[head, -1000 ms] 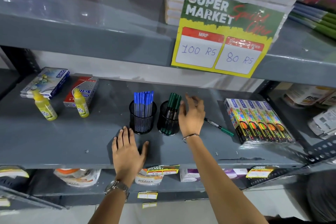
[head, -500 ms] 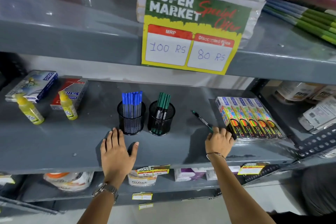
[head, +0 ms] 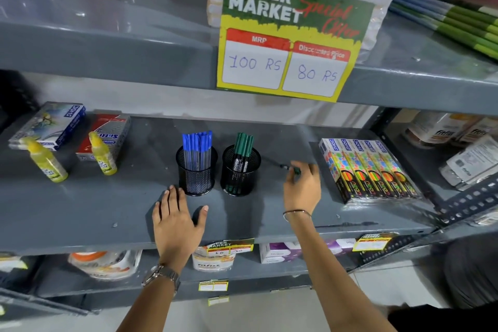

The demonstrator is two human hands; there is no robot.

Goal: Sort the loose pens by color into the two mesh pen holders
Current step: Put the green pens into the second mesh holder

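Two black mesh holders stand side by side on the grey shelf [head: 80, 210]. The left holder [head: 196, 178] is full of blue pens [head: 198, 143]. The right holder [head: 239, 178] contains green pens [head: 243, 144]. My right hand [head: 303, 188] is just right of the green holder, its fingers pinched on a loose green pen [head: 289, 168] that is lifted and blurred. My left hand [head: 176, 219] lies flat on the shelf in front of the blue holder, fingers spread, holding nothing.
Two yellow glue bottles [head: 48, 162] and two boxes [head: 105, 132] sit at the left. A row of neon marker packs [head: 369, 170] lies at the right. A price sign [head: 291, 35] hangs from the shelf above. More goods fill the lower shelf.
My right hand went from beside the green holder out to the loose green pen on the shelf, closed on it and brought it back toward the holders. My left hand stayed flat.
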